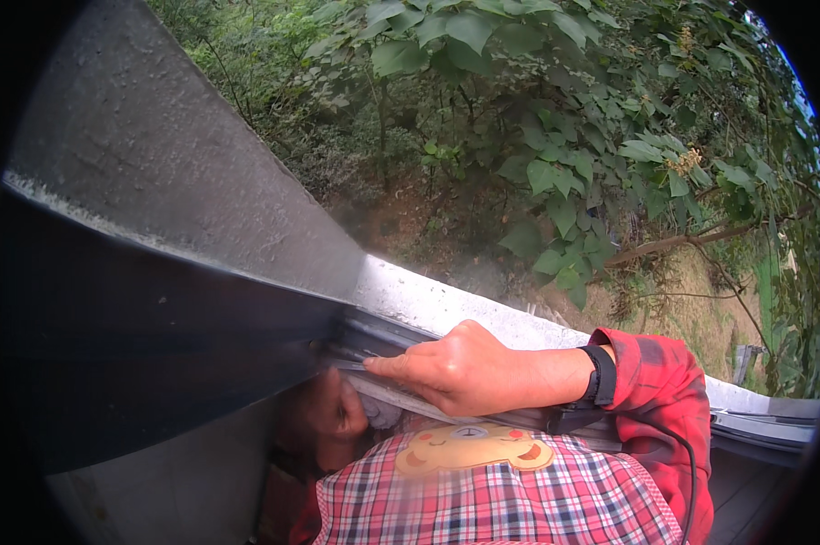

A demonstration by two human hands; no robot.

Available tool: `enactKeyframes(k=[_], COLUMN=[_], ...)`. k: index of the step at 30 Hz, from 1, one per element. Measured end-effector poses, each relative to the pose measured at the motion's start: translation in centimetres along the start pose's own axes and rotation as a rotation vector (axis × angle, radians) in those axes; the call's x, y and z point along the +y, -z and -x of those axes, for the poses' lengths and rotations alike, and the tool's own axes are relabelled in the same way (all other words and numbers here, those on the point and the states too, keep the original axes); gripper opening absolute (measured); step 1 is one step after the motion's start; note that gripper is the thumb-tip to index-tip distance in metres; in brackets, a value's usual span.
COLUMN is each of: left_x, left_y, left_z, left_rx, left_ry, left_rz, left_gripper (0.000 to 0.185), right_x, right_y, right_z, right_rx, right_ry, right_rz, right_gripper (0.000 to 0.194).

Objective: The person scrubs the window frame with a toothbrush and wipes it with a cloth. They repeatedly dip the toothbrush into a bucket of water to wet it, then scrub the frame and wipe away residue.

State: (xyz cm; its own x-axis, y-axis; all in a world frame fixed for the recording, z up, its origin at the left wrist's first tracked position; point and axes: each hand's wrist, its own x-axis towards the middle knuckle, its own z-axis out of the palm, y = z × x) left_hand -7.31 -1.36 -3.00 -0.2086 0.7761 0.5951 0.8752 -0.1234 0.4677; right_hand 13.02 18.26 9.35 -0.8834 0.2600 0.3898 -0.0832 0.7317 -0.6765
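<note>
My right hand (451, 368) reaches left across the metal window track (410, 402), its index finger extended onto the rail near the frame's corner. Whether something thin lies under that fingertip cannot be told. Lower and to the left, in shadow, my left hand (338, 409) is curled beside a bunched grey cloth (380, 411); the dark view hides whether its fingers grip the cloth. A black strap (599, 375) circles my right wrist, with a dark device and a cable below it.
A dark frame panel (164, 327) and a rough concrete wall (178, 157) rise at the left. Beyond the track runs a white outer sill (464, 300). Leafy branches (560, 157) hang outside. A checked apron (491, 497) covers my front against the sill.
</note>
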Motion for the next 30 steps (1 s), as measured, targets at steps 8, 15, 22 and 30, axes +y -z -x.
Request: enactKeyframes(k=[8, 15, 22, 30], left_x=[-0.6, -0.2, 0.0, 0.6], left_y=[0.1, -0.8, -0.6, -1.2], left_z=[0.7, 0.9, 1.2, -0.4], left_rx=[-0.047, 0.058, 0.070, 0.148], left_ry=[-0.002, 0.030, -0.007, -0.026], left_rz=[-0.032, 0.011, -0.108, -0.041], left_gripper=[0.040, 0.042, 0.037, 0.032], right_x=[-0.2, -0.2, 5.0, -0.9], right_y=[0.3, 2.1, 9.1, 7.2], right_z=[-0.1, 1.4, 2.8, 3.2], right_rx=[0.005, 0.016, -0.026, 0.102], right_ry=[0.005, -0.059, -0.308, -0.180], right_rz=[0.015, -0.012, 0.619, 0.181], right_gripper=[0.052, 0.043, 0.027, 0.030])
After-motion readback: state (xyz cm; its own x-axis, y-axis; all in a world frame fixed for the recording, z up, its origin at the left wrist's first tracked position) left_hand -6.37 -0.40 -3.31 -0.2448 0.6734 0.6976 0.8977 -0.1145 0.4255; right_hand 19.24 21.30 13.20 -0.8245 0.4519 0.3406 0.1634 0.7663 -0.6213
